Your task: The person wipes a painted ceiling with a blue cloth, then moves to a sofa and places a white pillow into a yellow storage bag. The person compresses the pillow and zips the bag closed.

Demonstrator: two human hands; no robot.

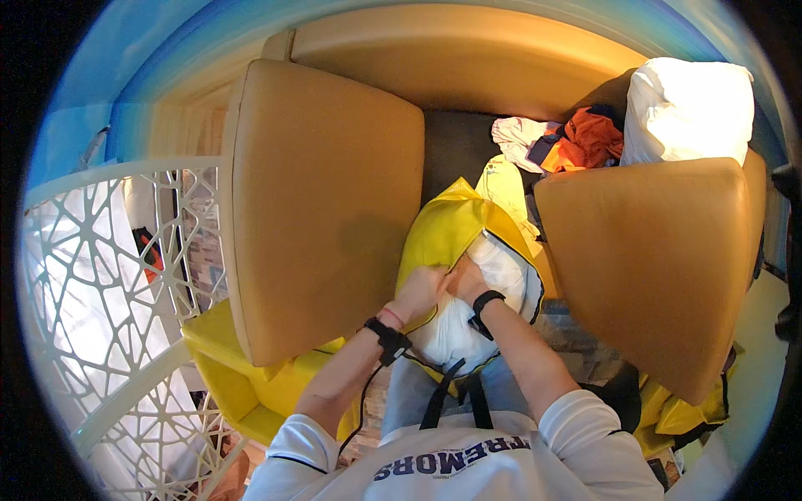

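Observation:
A yellow zippered cover [432, 241] stands upright between my legs, its long zip opening gaping towards me. Inside it sits a white inner bag [498, 253] of thin, crumpled material. On the left edge of the opening, my left hand [421, 291] pinches the yellow material. My right hand [467, 278] meets it there, over the white bag, fingers curled against the left fingertips. Whether the right fingers grip the cover's edge or the white bag is hidden. Both wrists wear black bands. Two black straps [454, 397] lie at the cover's lower end, against my shirt.
Large tan padded cushions flank the cover, one left [326, 213] and one right [645, 257]. Clothes [583, 141] in orange, pink and yellow lie behind it, beside a white pillow [689, 113]. A white lattice panel [94, 244] and a yellow chair [250, 388] stand left.

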